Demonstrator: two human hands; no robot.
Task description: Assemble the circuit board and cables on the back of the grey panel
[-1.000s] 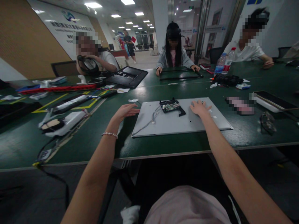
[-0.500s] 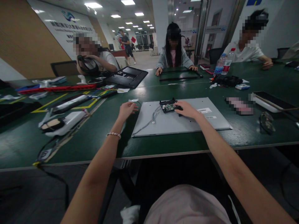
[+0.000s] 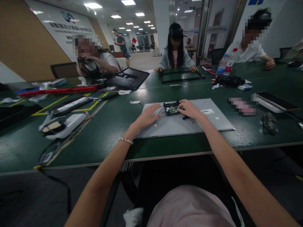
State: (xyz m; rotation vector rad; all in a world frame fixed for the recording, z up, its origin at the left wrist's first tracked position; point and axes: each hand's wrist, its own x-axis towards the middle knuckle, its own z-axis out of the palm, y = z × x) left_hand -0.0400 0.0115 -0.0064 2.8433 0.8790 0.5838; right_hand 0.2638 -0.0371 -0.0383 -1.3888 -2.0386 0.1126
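Two bare hands rest on a flat, matte grey rectangular panel (image 3: 180,124) lying on the smooth green table (image 3: 106,132). The right hand (image 3: 190,109) curls loosely over a small black plastic bracket holding a green circuit board (image 3: 172,109); a firm grip cannot be told. At its nine o'clock, the left hand (image 3: 148,116) lies spread, fingers flat on thin grey wires (image 3: 155,121).

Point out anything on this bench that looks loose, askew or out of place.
On the grey panel, the small circuit board in its black bracket sits skewed to the panel's edges, its grey cable trailing loose. The right hand touches the board; the left hand lies flat on the cable. Paper scraps litter the green table.
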